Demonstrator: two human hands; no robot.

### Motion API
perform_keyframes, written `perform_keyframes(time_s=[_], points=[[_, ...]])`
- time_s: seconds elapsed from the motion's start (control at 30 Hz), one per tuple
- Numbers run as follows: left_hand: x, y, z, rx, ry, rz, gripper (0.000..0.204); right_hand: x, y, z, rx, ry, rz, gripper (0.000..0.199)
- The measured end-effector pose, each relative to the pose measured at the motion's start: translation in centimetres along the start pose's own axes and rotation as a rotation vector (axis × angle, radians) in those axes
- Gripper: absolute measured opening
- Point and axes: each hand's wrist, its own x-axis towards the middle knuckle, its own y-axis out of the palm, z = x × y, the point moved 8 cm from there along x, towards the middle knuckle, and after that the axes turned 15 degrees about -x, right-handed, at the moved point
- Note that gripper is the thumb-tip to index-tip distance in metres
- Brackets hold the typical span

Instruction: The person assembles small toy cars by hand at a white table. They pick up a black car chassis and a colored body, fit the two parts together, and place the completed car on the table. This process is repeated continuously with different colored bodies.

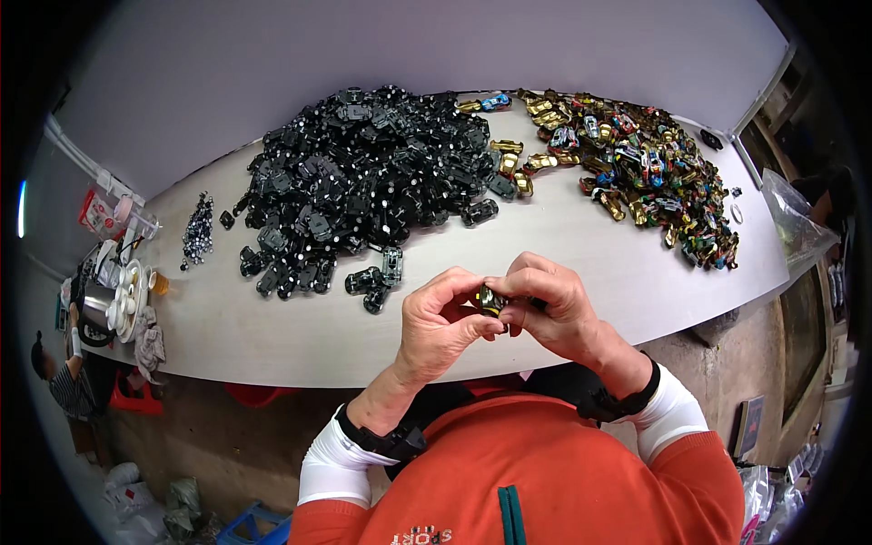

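Between your two hands sits the toy car point(492, 300), pinched from both sides, its long axis running left to right. Your left hand point(438, 322) and right hand point(554, 309) clamp it equally close. Beyond your knuckles lies the black pile point(363, 173); farther right, the coloured pile point(649, 168).

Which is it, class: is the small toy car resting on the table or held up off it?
Held off the table: the toy car is pinched between left hand and right hand.

Fingers point(536, 295) of both hands hide most of the small toy car point(491, 300).
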Motion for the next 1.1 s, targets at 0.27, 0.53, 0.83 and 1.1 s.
perform_keyframes(time_s=[0.27,0.53,0.83,1.1], points=[[0.2,0.2,1.2,0.064,-0.046,0.074,0.035,-1.2,0.9,-5.2,0.402,0.561,0.078,0.017],[-0.8,-5.2,4.0,-0.294,-0.314,-0.246,0.013,-3.3,0.4,-6.0,0.347,0.557,0.083,0.018],[-1.4,-6.2,7.4,-0.488,-0.411,-0.285,0.010,-4.4,2.6,-7.0,0.477,0.654,0.112,0.019],[-1.2,-5.4,6.9,-0.397,-0.365,-0.270,0.012,-4.0,2.5,-7.1,0.437,0.577,0.088,0.004]])
